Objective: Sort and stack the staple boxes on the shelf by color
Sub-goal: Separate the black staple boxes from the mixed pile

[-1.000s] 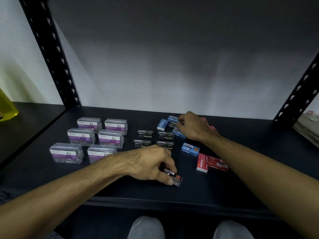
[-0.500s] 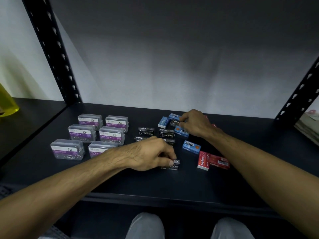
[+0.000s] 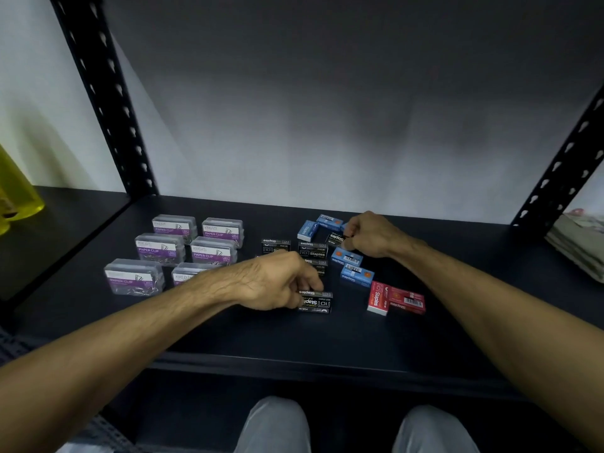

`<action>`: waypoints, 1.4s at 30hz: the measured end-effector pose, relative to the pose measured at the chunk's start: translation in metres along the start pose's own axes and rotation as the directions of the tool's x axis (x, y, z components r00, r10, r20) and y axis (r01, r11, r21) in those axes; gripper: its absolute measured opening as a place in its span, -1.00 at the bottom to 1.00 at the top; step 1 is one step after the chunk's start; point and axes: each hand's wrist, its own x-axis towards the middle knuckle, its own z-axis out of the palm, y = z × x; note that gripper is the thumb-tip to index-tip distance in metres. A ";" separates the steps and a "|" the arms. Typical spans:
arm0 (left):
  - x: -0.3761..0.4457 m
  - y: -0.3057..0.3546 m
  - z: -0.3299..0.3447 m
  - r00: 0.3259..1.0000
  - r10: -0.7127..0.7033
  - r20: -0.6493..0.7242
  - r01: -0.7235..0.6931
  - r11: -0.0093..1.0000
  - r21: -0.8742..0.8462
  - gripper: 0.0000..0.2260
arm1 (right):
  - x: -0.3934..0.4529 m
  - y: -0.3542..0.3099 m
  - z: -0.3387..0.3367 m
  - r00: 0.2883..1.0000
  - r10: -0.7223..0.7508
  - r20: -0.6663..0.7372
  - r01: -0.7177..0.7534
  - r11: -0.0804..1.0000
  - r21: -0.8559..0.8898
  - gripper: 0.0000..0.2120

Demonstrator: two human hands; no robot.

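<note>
L hand (image 3: 277,282) is curled on a black box (image 3: 315,302), pinched at its left end, low at the shelf (image 3: 294,341) front. R hand (image 3: 369,235) is curled round another black box (image 3: 336,239) near the back, among blue boxes (image 3: 351,266). Going left to right: a yellow item (image 3: 16,197) is seen at far left, then six paper clip cases (image 3: 160,248) in 2 columns, black boxes (image 3: 312,251) mid-shelf, blue boxes beside them, red boxes (image 3: 397,300) front right, touching. Paper stack (image 3: 578,243) sits at far right.
</note>
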 end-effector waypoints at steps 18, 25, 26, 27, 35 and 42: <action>0.003 0.012 0.006 0.999 0.004 -0.035 -0.001 0.997 0.075 -0.68 | -0.016 0.024 -0.001 0.997 -0.048 -0.066 0.047 0.999 -0.015 -0.74; 0.001 0.010 0.003 0.999 -0.024 -0.039 0.027 0.996 0.081 -0.79 | -0.031 0.023 -0.011 0.992 -0.076 -0.099 0.080 0.996 0.037 -0.73; 0.000 0.010 0.000 0.998 -0.029 -0.052 0.033 0.996 0.088 -0.80 | -0.035 0.022 -0.014 0.992 -0.083 -0.100 0.087 0.995 0.041 -0.72; -0.002 0.009 -0.002 0.997 -0.031 -0.067 0.037 0.995 0.094 -0.80 | -0.038 0.020 -0.017 0.991 -0.091 -0.096 0.096 0.994 0.046 -0.72; -0.016 0.005 -0.012 0.987 -0.105 -0.120 0.124 0.979 0.162 -0.77 | -0.076 0.002 -0.015 0.980 -0.186 0.072 0.185 0.982 0.021 -0.81; -0.021 0.005 -0.004 0.985 -0.153 -0.076 0.166 0.964 0.209 -0.74 | -0.090 0.001 0.012 0.966 -0.210 0.152 0.233 0.960 -0.155 -0.75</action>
